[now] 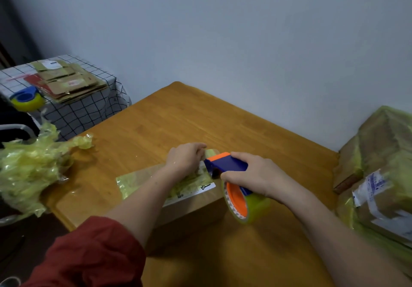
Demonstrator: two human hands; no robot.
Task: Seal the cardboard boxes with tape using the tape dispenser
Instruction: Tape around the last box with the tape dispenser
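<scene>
Observed cardboard box (191,206) near the middle of the desk (178,117), slightly toward the near edge, top already covered with yellowish tape (133,181). Noted left hand (186,159) pressed down on the tape end at the box's far edge, fingers curled over it. Noted right hand (252,175) wrapped around the blue-and-orange tape dispenser (227,164), roll (247,206) hanging off the box's right side, cutter end close against the left hand.

Risks judged from this position:
- Blade very near left fingertips; a quick tearing twist could nick them.
- Tape possibly lifting or wrinkling if left-hand pressure eased before the cut.
- Strip possibly folding onto itself at the tear, sticky side to sticky side, given the short free span between hands.
- Box possibly sliding toward the near edge under the pull, being held only from above.

Also logged: crumpled wad of used tape (29,168) at the left edge of the desk, sealed boxes (379,175) stacked beyond the right edge, flattened cartons (71,84) and a second dispenser (25,98) on a checked-cloth side table. Exact blade contact with tape: could not tell.
</scene>
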